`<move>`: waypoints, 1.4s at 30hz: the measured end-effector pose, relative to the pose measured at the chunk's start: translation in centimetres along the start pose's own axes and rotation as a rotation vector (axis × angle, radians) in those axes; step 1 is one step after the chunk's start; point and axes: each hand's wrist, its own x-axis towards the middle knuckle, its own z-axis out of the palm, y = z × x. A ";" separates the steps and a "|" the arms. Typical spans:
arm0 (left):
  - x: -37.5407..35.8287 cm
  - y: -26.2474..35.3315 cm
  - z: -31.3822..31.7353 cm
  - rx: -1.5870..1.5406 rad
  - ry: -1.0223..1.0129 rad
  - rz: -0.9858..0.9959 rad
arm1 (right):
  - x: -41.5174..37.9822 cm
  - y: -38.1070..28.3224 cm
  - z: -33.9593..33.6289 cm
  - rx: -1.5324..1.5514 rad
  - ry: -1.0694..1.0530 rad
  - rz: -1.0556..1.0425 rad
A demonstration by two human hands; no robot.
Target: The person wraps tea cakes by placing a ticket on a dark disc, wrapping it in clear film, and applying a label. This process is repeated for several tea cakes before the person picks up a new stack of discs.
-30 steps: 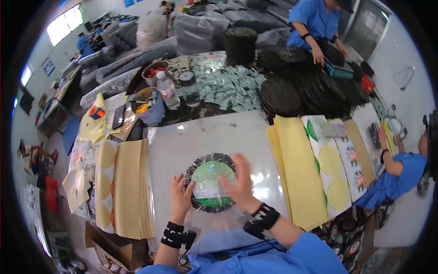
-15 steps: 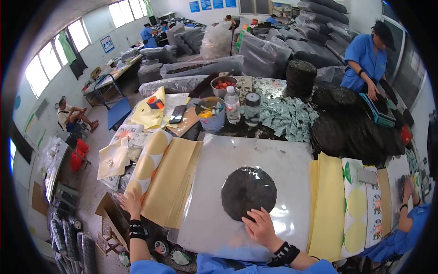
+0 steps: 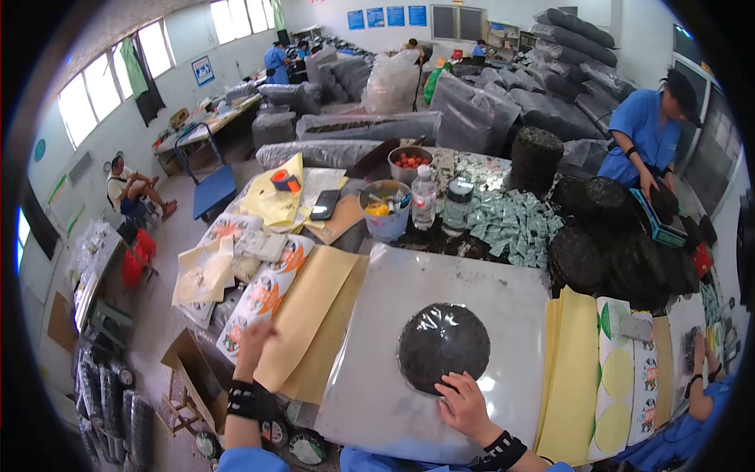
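A dark round cake (image 3: 445,346) under glossy clear film lies flat on the pale work board (image 3: 370,377). My right hand (image 3: 464,403) rests at the cake's lower edge, fingers stretched out and touching it without wrapping round it. To the left, my left hand (image 3: 255,344) is over the lower end of the printed label sheets (image 3: 263,293), which show orange and green round prints. Motion blurs its fingers, so I cannot make out whether it holds anything. Brown paper sheets (image 3: 311,315) lie between that hand and the board.
Behind the board stand a bucket (image 3: 385,220), a water bottle (image 3: 423,200), a jar (image 3: 457,208) and a heap of green packets (image 3: 519,224). Yellow paper (image 3: 570,370) lies to the right. A co-worker (image 3: 649,138) handles a dark cake at a blue-edged scale; another's hands show far right.
My left hand has moved right and inward. Yellow circles showed on the left sheets before; orange prints show there now. My right hand stays at the cake. The camera view has shifted.
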 end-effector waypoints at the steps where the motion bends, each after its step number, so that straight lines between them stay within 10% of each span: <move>1: -0.4 0.6 0.5 0.121 0.359 0.119 | -0.6 -0.5 0.0 0.015 -0.025 0.004; 3: 0.2 -8.2 2.5 0.541 0.174 0.486 | -0.8 -0.6 0.2 0.006 -0.003 0.027; 5: -6.0 -1.7 7.4 1.055 0.113 0.738 | -1.4 -0.3 0.6 0.021 -0.024 0.023; 7: -10.4 -2.2 8.0 0.460 -0.250 0.559 | -1.6 0.0 1.3 -0.037 0.008 0.017; 8: -11.0 -3.7 6.6 0.358 -0.153 0.321 | -1.7 0.0 1.4 -0.053 0.007 0.002; 12: -5.8 -4.2 0.3 0.865 0.733 0.419 | -0.8 0.5 1.2 -0.069 -0.006 -0.039; 19: -3.8 -8.4 -3.2 0.943 0.551 0.225 | -1.2 -0.9 1.0 -0.085 -0.008 0.024; 28: 1.8 -17.8 -13.5 0.091 0.504 -0.328 | -1.2 -0.5 0.5 -0.120 -0.048 -0.020; 29: 2.3 -16.7 -12.7 0.091 0.503 -0.312 | -1.5 -0.3 0.7 -0.114 -0.053 -0.020; 32: 0.4 -10.5 -7.9 0.918 0.458 0.578 | -1.4 -0.8 1.5 -0.115 -0.032 0.007; 37: 0.4 -16.4 -14.9 0.021 0.460 -0.327 | -1.6 -0.6 1.0 -0.091 -0.041 0.027; 39: -2.1 -20.1 -18.3 -0.429 0.656 -0.332 | -1.9 -0.3 1.5 -0.103 -0.045 0.009; 42: -3.4 -17.1 -16.7 0.082 0.592 -0.242 | -2.2 -0.8 2.5 -0.096 0.033 0.050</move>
